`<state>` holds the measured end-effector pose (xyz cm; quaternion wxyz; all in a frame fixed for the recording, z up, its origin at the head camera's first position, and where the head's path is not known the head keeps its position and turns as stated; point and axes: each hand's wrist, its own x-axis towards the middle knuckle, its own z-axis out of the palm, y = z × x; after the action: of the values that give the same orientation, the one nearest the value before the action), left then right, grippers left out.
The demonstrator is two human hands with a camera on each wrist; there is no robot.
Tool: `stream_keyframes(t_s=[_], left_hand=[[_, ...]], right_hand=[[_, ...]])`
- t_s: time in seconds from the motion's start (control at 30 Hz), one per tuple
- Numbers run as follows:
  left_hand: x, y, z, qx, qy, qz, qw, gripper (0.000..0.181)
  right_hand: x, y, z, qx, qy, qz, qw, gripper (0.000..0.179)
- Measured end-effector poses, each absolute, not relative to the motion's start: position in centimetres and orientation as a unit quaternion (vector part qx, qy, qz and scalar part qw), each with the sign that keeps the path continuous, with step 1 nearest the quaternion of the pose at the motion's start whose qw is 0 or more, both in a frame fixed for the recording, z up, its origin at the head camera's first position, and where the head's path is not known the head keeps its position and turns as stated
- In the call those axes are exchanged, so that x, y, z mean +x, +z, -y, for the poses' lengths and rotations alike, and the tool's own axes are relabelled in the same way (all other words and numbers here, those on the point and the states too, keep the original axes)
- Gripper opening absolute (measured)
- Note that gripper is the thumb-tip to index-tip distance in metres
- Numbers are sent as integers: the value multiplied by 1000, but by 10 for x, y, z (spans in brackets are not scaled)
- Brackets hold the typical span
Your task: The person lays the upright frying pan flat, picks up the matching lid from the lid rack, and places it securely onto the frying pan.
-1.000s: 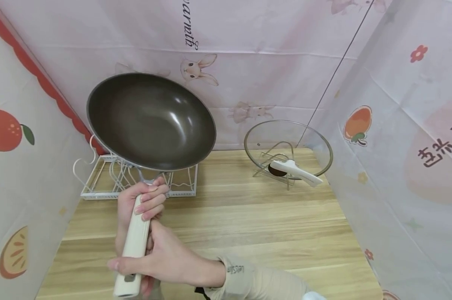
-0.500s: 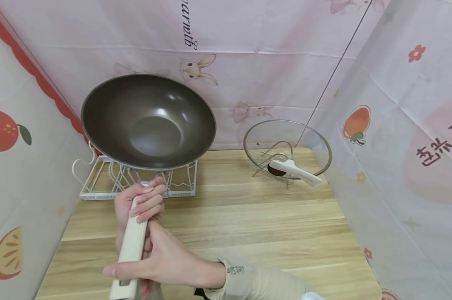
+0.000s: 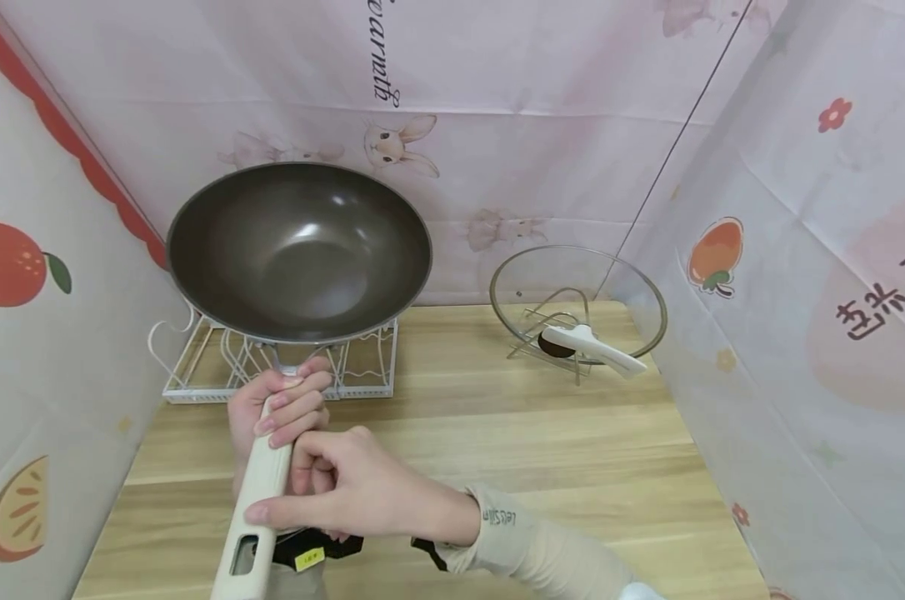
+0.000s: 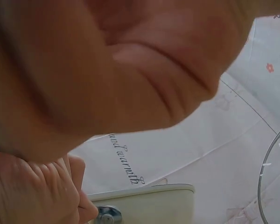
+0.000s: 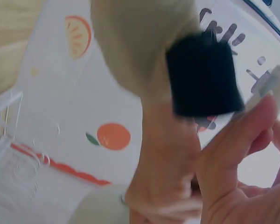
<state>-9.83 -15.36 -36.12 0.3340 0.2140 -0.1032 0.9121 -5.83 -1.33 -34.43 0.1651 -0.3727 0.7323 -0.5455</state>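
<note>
A dark-lined wok (image 3: 310, 258) with a cream handle (image 3: 261, 475) is held up in the head view, its inside facing me. My left hand (image 3: 283, 408) grips the handle close to the pan, fingers wrapped over it. Lower down, my right hand (image 3: 362, 487) pinches the handle from the right. Its thumb lies on top, just above the hanging hole, and its bent fingers are partly hidden. The left wrist view shows the wok's pale outside (image 4: 154, 205). In the right wrist view the thumb (image 5: 259, 116) touches the handle's end.
Behind and below the wok, a white wire rack (image 3: 362, 387) stands on the wooden table (image 3: 512, 442). A glass lid (image 3: 610, 283) with a white handle (image 3: 595, 346) leans on a small wire stand (image 3: 565, 300) at the back right. Printed cloth walls enclose the table.
My right hand has shifted up and right on the handle, loosening its wrap and baring the hanging hole. The wok has tilted slightly, showing more of its inner base. My left hand keeps its grip.
</note>
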Motion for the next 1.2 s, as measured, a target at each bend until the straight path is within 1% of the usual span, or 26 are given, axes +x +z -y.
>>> stream_keyframes(t_s=[0.1,0.27,0.4,0.53,0.63,0.83,1.03,1.13,1.2], left_hand=[[-95,-360,153,209,914,104,332,18],[-89,-357,149,175,928,116,308,16],[-94,-362,150,207,918,116,316,15],[-100,-372,153,252,907,103,322,18],[-101,-373,154,255,907,98,319,18],[-101,-374,157,258,906,97,322,17],[-100,-374,156,257,906,95,324,16],[-101,-373,155,254,905,98,327,16],[-101,-373,155,252,903,102,332,15]], right_hand=[[-66,-341,8,-420,-505,-747,105,26],[-81,-330,-2,-445,-484,-752,44,29],[-97,-320,-12,-458,-487,-744,-3,30],[-119,-309,-21,-457,-469,-752,-72,27],[-139,-299,-27,-449,-449,-762,-126,24],[-189,-283,-45,-436,-417,-771,-204,21],[-248,-274,-62,-426,-318,-787,-313,20],[-274,-274,-71,-425,-268,-789,-354,18],[-288,-276,-75,-423,-239,-790,-373,17]])
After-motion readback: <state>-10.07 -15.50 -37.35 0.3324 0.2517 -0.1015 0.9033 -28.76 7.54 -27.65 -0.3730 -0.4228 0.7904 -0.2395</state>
